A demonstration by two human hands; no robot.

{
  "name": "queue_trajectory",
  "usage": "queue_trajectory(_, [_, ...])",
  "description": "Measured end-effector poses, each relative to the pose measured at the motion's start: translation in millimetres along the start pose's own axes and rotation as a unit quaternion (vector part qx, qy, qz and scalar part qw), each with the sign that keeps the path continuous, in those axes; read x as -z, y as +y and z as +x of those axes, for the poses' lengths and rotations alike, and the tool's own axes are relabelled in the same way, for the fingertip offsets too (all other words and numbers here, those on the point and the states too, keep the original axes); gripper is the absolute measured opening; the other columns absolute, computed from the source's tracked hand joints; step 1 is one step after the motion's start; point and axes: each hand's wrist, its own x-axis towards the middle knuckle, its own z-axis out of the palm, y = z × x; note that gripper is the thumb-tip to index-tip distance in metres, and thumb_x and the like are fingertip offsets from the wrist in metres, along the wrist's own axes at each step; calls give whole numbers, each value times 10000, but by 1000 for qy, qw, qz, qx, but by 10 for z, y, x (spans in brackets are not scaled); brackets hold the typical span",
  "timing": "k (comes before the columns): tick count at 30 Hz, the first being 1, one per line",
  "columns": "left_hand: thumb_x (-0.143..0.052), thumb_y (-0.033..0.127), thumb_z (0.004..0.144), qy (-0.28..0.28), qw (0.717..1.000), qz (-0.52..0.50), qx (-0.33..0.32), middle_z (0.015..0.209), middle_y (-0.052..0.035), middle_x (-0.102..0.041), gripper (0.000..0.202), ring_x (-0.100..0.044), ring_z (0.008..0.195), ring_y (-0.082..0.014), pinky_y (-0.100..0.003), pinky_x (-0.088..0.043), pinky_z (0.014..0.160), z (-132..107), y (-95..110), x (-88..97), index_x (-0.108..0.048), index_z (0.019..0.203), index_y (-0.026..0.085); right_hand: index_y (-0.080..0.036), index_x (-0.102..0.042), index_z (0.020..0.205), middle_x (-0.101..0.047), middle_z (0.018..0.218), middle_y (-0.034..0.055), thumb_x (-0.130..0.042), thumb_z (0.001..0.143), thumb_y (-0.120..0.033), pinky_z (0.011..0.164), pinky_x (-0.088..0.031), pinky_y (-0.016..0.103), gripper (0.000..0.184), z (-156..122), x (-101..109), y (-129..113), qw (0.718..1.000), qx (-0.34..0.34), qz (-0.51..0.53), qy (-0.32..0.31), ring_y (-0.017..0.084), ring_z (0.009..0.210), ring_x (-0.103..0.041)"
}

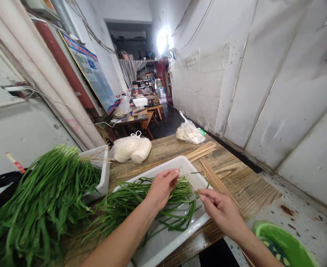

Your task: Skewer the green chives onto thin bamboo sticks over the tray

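Note:
My left hand (pixel 163 187) is closed in a pinch over the tray, with a bit of green chive showing at its fingertips. My right hand (pixel 220 209) grips a thin bamboo skewer (pixel 190 181), whose tip points up toward the left fingers. Green chive leaves (pixel 190 217) hang down beside the right fingertips. Below both hands, a white plastic tray (pixel 177 244) holds a loose pile of long green chives (pixel 130 198), their pale ends to the right. Part of this pile is hidden by my left hand and forearm.
To the left, a big heap of skewered chives (pixel 46 193) spills from another white tray (pixel 105 170). Loose bamboo skewers (pixel 219 181) lie on the wooden table (pixel 252 181). Two plastic bags (pixel 131 148) stand behind; a green basin (pixel 283 241) is at lower right.

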Motion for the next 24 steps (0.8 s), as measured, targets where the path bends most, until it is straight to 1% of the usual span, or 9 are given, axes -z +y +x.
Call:
queue_trajectory(5, [-756, 219, 574, 7, 1000, -6, 3, 630, 2, -597, 216, -527, 565, -53, -153, -427, 538, 9, -9, 7, -654, 727, 107, -124, -643, 937, -339, 551, -42, -473, 861, -324, 406, -225, 196, 273, 6, 0, -8, 1000, 9, -14, 5, 84, 473, -280])
queue_trajectory(11, [-764, 218, 555, 9, 1000, -1, 0, 645, -3, -619, 237, -529, 569, -52, -160, -419, 554, 28, -28, 23, -666, 742, 110, -127, -655, 920, -370, 564, -29, -482, 851, -332, 402, -235, 196, 276, 7, 3, -18, 1000, 8, -25, 10, 91, 480, -295])
queue_trajectory(18, [-776, 223, 537, 8, 1000, 0, -6, 655, -12, -633, 250, -531, 579, -58, -173, -416, 564, 26, -24, 25, -677, 736, 107, -124, -646, 902, -366, 564, -35, -492, 847, -348, 405, -233, 197, 277, 10, 1, -17, 1000, 9, -20, 9, 89, 476, -293])
queue_trajectory(24, [-792, 218, 511, 10, 1000, 1, -13, 647, -19, -643, 277, -531, 577, -59, -179, -414, 575, 30, -22, 19, -687, 739, 100, -131, -638, 903, -351, 564, -36, -467, 868, -342, 404, -235, 193, 274, 5, 7, 12, 999, 12, -29, 1, 88, 475, -299])
